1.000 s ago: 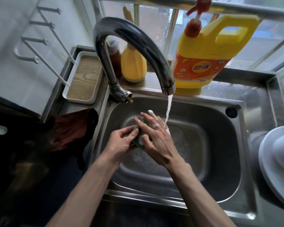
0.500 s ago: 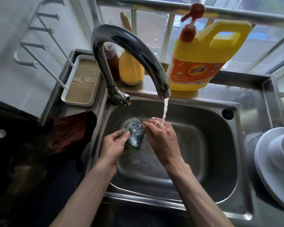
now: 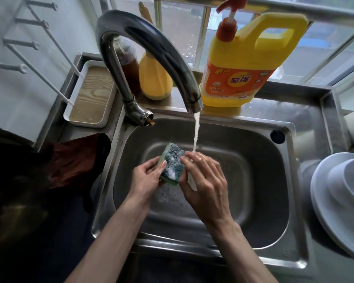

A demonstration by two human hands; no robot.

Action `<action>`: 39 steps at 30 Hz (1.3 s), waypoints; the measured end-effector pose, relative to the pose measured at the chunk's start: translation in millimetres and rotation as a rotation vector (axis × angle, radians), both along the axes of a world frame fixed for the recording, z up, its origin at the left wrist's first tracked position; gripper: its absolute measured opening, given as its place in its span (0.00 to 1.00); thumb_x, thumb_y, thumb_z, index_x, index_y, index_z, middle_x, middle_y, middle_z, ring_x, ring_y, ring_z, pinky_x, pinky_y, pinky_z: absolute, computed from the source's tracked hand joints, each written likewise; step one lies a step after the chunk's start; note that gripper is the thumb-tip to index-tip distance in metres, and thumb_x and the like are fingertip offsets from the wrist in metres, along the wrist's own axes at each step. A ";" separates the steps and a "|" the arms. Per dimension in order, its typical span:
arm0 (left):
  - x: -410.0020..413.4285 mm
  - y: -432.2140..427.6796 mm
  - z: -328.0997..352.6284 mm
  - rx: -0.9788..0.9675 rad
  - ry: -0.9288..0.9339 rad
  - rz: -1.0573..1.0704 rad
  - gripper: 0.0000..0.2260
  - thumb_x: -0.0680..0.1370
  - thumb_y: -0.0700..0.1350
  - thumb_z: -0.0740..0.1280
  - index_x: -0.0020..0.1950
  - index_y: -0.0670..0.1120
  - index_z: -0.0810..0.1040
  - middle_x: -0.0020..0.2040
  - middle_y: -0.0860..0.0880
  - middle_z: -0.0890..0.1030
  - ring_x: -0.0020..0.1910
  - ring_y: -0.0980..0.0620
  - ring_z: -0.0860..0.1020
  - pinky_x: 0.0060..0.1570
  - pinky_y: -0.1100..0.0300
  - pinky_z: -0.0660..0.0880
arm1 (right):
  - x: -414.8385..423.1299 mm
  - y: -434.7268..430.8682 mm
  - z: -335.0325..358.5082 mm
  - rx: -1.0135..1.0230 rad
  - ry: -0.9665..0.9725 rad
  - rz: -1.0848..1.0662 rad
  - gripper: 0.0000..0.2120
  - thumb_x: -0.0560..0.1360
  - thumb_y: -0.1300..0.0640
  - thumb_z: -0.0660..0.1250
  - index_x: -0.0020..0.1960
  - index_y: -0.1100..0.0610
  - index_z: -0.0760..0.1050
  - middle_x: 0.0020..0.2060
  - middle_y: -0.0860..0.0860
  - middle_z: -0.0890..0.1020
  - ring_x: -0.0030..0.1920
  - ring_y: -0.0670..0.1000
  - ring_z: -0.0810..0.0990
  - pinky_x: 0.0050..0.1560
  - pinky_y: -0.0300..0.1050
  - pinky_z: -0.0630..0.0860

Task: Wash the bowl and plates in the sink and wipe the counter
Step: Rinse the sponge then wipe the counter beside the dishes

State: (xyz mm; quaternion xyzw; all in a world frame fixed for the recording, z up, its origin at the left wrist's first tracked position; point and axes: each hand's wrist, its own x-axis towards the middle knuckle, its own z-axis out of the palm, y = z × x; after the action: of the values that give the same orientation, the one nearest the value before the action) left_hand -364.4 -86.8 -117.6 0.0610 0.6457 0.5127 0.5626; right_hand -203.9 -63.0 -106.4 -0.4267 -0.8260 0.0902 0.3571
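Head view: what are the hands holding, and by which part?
A foamy green rectangular scouring sponge: the left hand grips its left edge, and the right hand pinches its right edge.

Home kitchen: stainless sink [image 3: 253, 127] with running faucet [image 3: 151, 50], yellow dish-soap jug [image 3: 243, 64] on the window ledge, white plates [image 3: 335, 201] stacked on the bench, white wall rack [image 3: 29, 43].

I see brushed stainless-steel sink [image 3: 294, 201]: satin metal, wet sheen in basin. Above it, curved chrome metal faucet [image 3: 151, 48]: smooth, mirror-glossy. To me, green foam sponge [image 3: 173, 162] reads coarse and matt on dark scouring face, sudsy. Also big yellow plastic detergent jug [image 3: 253, 48]: smooth, semi-gloss. Then stacked white plates [image 3: 325, 201]: glossy, glazed look; white-rimmed tray [image 3: 92, 94]: matt wood-grain inlay; dark red cloth [image 3: 74, 160]: soft, matt.
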 end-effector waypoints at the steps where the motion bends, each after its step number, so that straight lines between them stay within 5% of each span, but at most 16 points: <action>1: 0.2 -0.7 -1.2 0.000 0.000 0.003 0.14 0.80 0.38 0.70 0.65 0.41 0.81 0.56 0.41 0.86 0.53 0.47 0.86 0.52 0.52 0.81 | -0.7 -3.0 -0.8 0.015 -0.001 0.027 0.13 0.81 0.60 0.67 0.62 0.61 0.83 0.63 0.56 0.84 0.65 0.55 0.81 0.69 0.52 0.75; 5: -0.8 -0.2 -4.6 0.002 0.010 0.026 0.15 0.79 0.38 0.71 0.66 0.41 0.80 0.56 0.41 0.86 0.54 0.46 0.85 0.53 0.52 0.81 | -4.8 -3.2 -6.4 -0.129 0.050 0.012 0.14 0.79 0.62 0.69 0.63 0.60 0.83 0.63 0.54 0.84 0.65 0.52 0.81 0.68 0.51 0.75; 10: 5.0 3.7 4.1 0.063 -0.009 -0.009 0.14 0.80 0.39 0.70 0.65 0.41 0.80 0.54 0.44 0.87 0.50 0.51 0.86 0.44 0.60 0.82 | -18.5 20.3 4.6 -0.792 0.637 -0.331 0.12 0.81 0.57 0.70 0.64 0.54 0.82 0.58 0.46 0.85 0.57 0.41 0.83 0.63 0.47 0.80; 13: 13.1 11.9 11.6 0.100 -0.003 -0.090 0.13 0.79 0.40 0.72 0.63 0.40 0.81 0.52 0.43 0.87 0.48 0.50 0.87 0.41 0.60 0.82 | -21.1 37.9 1.2 -0.986 0.656 -0.284 0.14 0.82 0.54 0.70 0.66 0.54 0.80 0.59 0.48 0.85 0.57 0.42 0.84 0.63 0.48 0.81; 17: 21.1 33.2 14.6 0.102 0.075 -0.143 0.13 0.79 0.40 0.72 0.61 0.36 0.81 0.52 0.41 0.86 0.42 0.52 0.86 0.38 0.61 0.82 | -3.7 50.2 -4.7 -1.013 0.579 -0.366 0.15 0.78 0.50 0.74 0.63 0.54 0.83 0.55 0.49 0.87 0.56 0.46 0.85 0.63 0.53 0.81; 23: 40.8 60.3 1.4 0.078 0.196 -0.222 0.14 0.80 0.49 0.71 0.56 0.38 0.83 0.50 0.42 0.86 0.48 0.47 0.84 0.49 0.54 0.81 | 21.6 48.1 4.8 -1.221 0.858 -0.389 0.14 0.77 0.53 0.76 0.59 0.58 0.84 0.49 0.54 0.89 0.53 0.54 0.88 0.62 0.56 0.82; 27: 54.3 68.2 -2.6 -0.005 0.099 -0.129 0.17 0.79 0.54 0.73 0.57 0.40 0.83 0.51 0.41 0.87 0.52 0.45 0.86 0.54 0.51 0.83 | 32.0 44.9 5.2 -1.226 1.012 -0.451 0.16 0.77 0.55 0.75 0.63 0.59 0.81 0.52 0.58 0.88 0.54 0.57 0.87 0.59 0.57 0.83; 33: 64.9 75.9 1.5 0.021 0.056 -0.062 0.08 0.83 0.45 0.68 0.59 0.44 0.82 0.58 0.38 0.84 0.57 0.41 0.83 0.63 0.43 0.79 | 34.2 41.5 0.5 -1.147 1.028 -0.461 0.19 0.77 0.57 0.75 0.66 0.58 0.77 0.56 0.58 0.86 0.57 0.57 0.86 0.62 0.62 0.81; 39: 70.2 74.7 14.8 0.146 0.172 -0.138 0.05 0.81 0.48 0.71 0.53 0.47 0.81 0.51 0.44 0.85 0.47 0.51 0.83 0.47 0.63 0.80 | 31.7 33.0 0.3 -1.078 1.045 -0.498 0.12 0.78 0.55 0.74 0.61 0.53 0.78 0.55 0.56 0.86 0.58 0.56 0.86 0.63 0.62 0.80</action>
State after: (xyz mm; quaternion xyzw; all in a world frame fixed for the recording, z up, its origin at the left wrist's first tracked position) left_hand -294.2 -12.2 -102.7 0.1898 0.6467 0.5112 0.5334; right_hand -172.3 -30.0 -106.1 -0.6156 -0.2737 0.5842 0.4526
